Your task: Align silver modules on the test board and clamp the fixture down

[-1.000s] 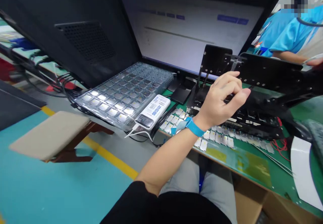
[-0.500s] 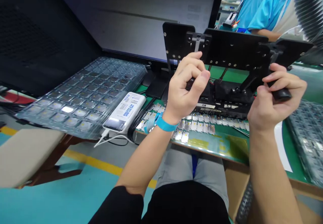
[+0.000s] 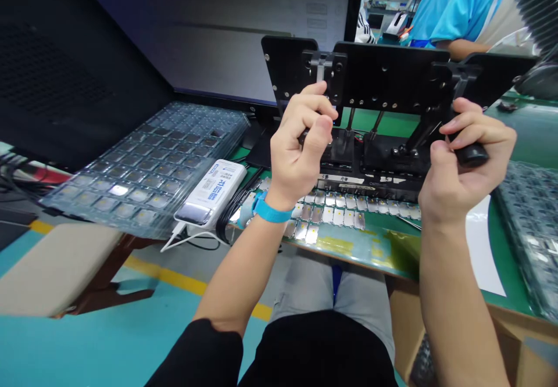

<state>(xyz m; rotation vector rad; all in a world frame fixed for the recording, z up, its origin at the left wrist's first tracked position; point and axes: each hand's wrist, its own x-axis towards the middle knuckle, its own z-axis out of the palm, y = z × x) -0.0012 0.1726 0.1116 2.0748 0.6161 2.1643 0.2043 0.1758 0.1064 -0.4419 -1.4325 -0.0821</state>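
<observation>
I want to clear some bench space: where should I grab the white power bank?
Probably from above, pinching the white power bank across its long sides, toward the far end. It's a slim block, with a white cable plugged in nearest you and black cables along its right.

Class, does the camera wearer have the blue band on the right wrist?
No, the blue band sits on the wrist of the left hand, and the wrist of the right hand is bare.

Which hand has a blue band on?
The left hand: a blue band circles its wrist, while the right hand, holding a black handle, has a bare wrist.
</observation>
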